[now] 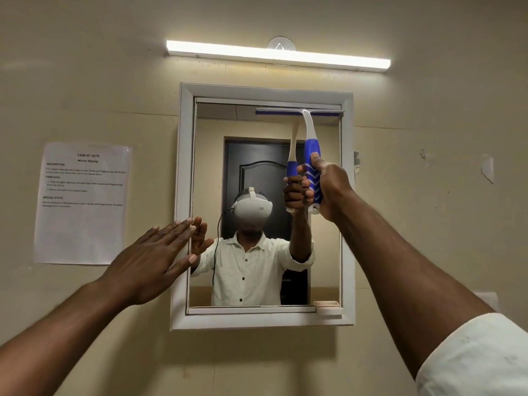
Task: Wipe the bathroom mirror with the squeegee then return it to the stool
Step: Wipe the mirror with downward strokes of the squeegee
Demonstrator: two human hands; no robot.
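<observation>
Room: beige bathroom wall (428, 195), lit tube light (277, 55) mounted above the mirror
Mirror: mirror (257, 267) in white frame (183, 195), hung on the wall — reflects a person in a pale shirt with a white headset, dark door behind
Squeegee: squeegee (310, 144) raised upright, blade across the top right of the glass just under the upper frame edge, blue-and-white handle pointing down
Right hand: right hand (328, 187) wrapped around the blue grip of the squeegee handle, thumb up along it, arm stretched upward, pale rolled sleeve (480, 361) at lower right
Left hand: left hand (154, 258) flat, fingers straight and together, fingertips at the left frame edge — contact with glass or frame not clear, holding nothing
Paper: printed task sheet (83, 204) stuck to the wall left of the mirror, well apart from the squeegee
Ledge: small pale item (327, 305) at the lower right corner inside the frame, too small to identify
</observation>
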